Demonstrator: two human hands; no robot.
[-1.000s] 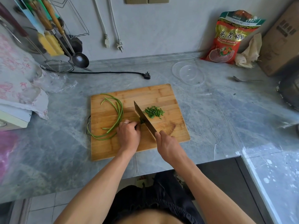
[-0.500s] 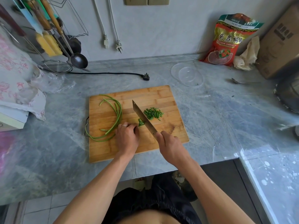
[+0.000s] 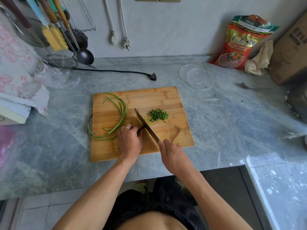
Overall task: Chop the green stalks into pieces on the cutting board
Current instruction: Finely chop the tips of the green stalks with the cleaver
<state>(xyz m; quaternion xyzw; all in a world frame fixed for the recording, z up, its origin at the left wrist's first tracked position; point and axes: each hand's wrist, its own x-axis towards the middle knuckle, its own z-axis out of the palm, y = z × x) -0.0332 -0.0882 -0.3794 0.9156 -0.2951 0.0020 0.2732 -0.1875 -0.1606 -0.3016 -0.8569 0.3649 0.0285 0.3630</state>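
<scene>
A bamboo cutting board (image 3: 166, 97) lies on the grey marble counter. Long green stalks (image 3: 122, 112) curve over its left half, and one loops off the board's left edge. My left hand (image 3: 130, 141), with a ring on one finger, holds the stalks' ends down with curled fingers right beside the blade. My right hand (image 3: 172, 154) grips the handle of a cleaver (image 3: 146, 127), whose blade stands on the board against my left fingers. A small heap of chopped green pieces (image 3: 157, 115) lies to the right of the blade.
A clear plastic bowl (image 3: 196, 77) stands behind the board at the right, a metal spoon (image 3: 254, 87) beyond it. A red snack bag (image 3: 239, 45), a cloth and a cardboard box stand at the back right. A black plug and cord (image 3: 153, 76), a strainer and ladle are back left.
The cleaver keeps chopping beside my left fingers, and the short stalk ends seen left of the blade half a second ago are hidden by my fingers. My view has shifted slightly.
</scene>
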